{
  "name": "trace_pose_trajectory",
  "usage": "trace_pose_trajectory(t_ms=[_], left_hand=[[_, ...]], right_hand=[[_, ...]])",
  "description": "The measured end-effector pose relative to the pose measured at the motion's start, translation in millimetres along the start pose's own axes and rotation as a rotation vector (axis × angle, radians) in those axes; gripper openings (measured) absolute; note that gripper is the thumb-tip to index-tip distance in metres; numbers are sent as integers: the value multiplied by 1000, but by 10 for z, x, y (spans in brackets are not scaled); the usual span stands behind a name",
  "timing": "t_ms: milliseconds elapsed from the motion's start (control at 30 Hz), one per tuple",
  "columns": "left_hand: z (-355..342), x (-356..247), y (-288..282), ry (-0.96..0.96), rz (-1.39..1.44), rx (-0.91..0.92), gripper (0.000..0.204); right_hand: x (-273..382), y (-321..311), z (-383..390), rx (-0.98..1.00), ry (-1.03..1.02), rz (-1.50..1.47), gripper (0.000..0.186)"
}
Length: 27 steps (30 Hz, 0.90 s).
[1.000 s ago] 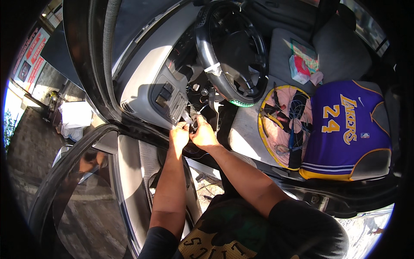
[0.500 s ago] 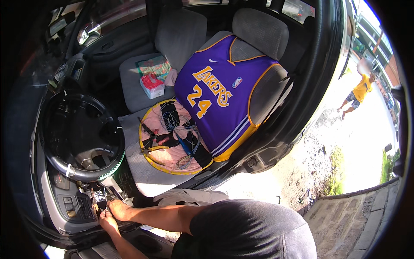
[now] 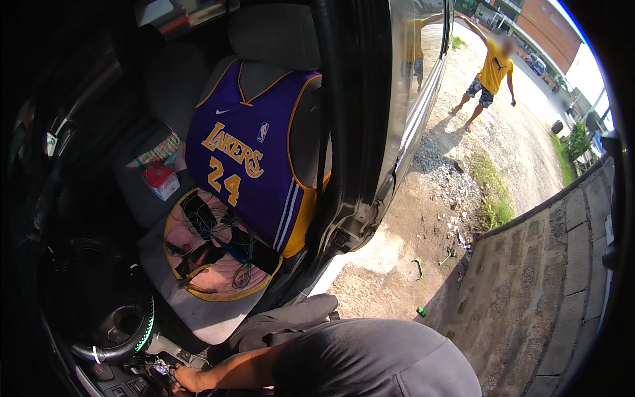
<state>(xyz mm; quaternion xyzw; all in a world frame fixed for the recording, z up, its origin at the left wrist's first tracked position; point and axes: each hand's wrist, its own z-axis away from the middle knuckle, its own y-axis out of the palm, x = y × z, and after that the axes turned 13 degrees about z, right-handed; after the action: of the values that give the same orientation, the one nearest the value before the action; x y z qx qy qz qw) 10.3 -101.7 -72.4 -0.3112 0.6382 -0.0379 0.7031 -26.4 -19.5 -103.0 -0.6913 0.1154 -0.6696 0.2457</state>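
Observation:
My right hand (image 3: 189, 378) is low under the steering wheel (image 3: 119, 337), at the opened lower dash. Its fingers are curled in beside exposed wiring and pale metal parts (image 3: 161, 366). What they pinch is too small and shaded to make out. My left hand is out of view. On the driver's seat lies a round pink cushion (image 3: 215, 272) with yellow edging. Tangled thin wires (image 3: 210, 228), dark-handled tools and black pieces rest on it.
A purple jersey (image 3: 264, 192) covers the seat back. A tissue pack (image 3: 163, 185) sits on the far seat. Outside the open door are gravelly ground, a block wall (image 3: 529, 284), green scraps (image 3: 421, 311) and a person in a yellow shirt (image 3: 493, 69).
My view has swung right and upward, so the wheel and my hands sit lower in it. My left hand has left the picture. The person outside appears nearer, with one arm stretched toward the vehicle.

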Motion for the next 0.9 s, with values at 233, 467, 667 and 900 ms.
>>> trace_pose_trajectory(t_ms=[233, 467, 667, 900], left_hand=[[31, -6, -49, 82, -114, 44, 34], [-83, 480, -584, 212, -172, -22, 41], [-9, -80, -125, -82, 172, -114, 30], [-51, -390, 48, -275, 232, 8, 22]], right_hand=[[2, -388, 66, 208, -37, 20, 35], [237, -987, 521, 296, -308, -98, 47], [166, -973, 394, 163, -132, 57, 60], [-203, -577, -37, 216, -164, 160, 44]])
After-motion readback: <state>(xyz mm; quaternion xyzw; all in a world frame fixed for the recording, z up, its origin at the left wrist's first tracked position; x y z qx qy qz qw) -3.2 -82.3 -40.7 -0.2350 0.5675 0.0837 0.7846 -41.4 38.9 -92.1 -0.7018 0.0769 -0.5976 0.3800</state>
